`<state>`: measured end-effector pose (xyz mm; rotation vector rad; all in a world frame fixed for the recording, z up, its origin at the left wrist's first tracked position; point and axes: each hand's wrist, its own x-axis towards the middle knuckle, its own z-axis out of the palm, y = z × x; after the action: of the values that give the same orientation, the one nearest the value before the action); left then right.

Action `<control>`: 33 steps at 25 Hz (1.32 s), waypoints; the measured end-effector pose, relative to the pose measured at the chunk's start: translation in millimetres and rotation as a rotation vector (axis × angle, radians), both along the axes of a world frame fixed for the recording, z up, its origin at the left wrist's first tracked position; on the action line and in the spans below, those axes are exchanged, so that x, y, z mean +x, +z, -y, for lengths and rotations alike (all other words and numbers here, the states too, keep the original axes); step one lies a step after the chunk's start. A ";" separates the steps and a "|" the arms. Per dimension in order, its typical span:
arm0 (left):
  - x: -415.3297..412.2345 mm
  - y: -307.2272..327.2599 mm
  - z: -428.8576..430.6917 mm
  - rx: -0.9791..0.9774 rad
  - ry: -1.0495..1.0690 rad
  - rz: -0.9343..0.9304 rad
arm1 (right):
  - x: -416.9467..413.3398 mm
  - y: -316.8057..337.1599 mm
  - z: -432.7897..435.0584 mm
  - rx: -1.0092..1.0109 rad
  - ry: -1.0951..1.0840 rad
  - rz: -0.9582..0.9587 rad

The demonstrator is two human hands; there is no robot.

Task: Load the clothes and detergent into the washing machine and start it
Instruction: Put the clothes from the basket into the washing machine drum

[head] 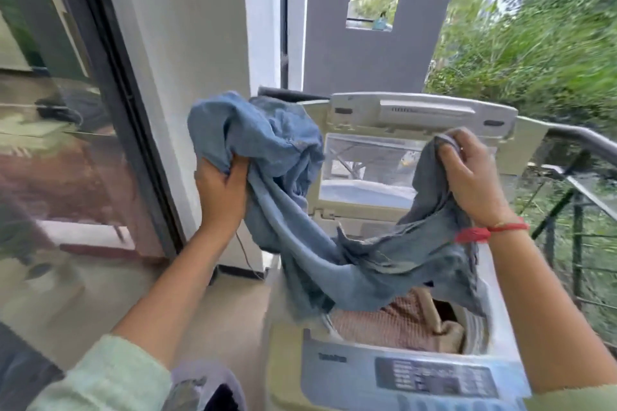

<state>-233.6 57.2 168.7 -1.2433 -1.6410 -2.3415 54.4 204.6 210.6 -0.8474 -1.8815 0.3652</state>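
A top-loading washing machine (394, 374) stands in front of me with its lid (420, 117) raised upright. A blue garment (320, 260) stretches between both hands above the drum opening. My left hand (222, 190) grips a bunched part of it at the left, outside the machine. My right hand (474, 177), with a red thread on the wrist, pinches another end high at the right. The cloth's middle sags into the tub. A brownish checked garment (400, 320) lies inside the drum. No detergent is in view.
The control panel (434, 377) runs along the machine's front edge. A glass sliding door (66, 143) and white wall are at the left. A metal balcony railing (581, 197) with greenery behind it is at the right. A grey basket rim (207, 380) shows at the bottom.
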 end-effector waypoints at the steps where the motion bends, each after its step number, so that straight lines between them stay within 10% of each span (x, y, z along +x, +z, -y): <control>1: 11.9 0.0 -11.0 0.003 -0.009 -0.007 | 18.6 -13.2 -15.3 -0.140 0.018 0.143; 6: 60.8 -7.7 -48.6 -0.074 -0.042 -0.118 | 68.0 -74.1 -43.0 -0.713 0.328 1.089; 10: 75.6 -20.0 -59.2 -0.177 -0.152 -0.103 | 9.2 -115.4 -26.6 -0.688 0.501 0.638; 18: 67.3 -32.3 -33.9 -0.226 -0.014 0.001 | -30.6 -271.0 -31.7 -0.969 0.622 0.917; 21: 56.8 -36.1 -27.2 -0.342 0.034 -0.015 | -1.3 -243.3 -67.1 -0.911 0.598 0.701; 27: 77.8 -49.6 -63.7 -0.506 -0.099 0.063 | 122.5 -78.4 -115.7 -0.835 0.535 -0.330; 30: 96.0 -69.4 -98.5 -0.461 -0.337 0.266 | 152.3 -35.5 -92.6 -0.765 0.640 -0.405; 33: 121.7 -106.0 -119.8 -0.857 -0.349 0.360 | 175.1 -48.2 -88.8 -0.864 0.794 -0.324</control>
<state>-111.9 177.0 62.7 -1.3171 -2.9675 -2.1613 229.5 293.4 162.4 -0.4638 -1.6523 1.7765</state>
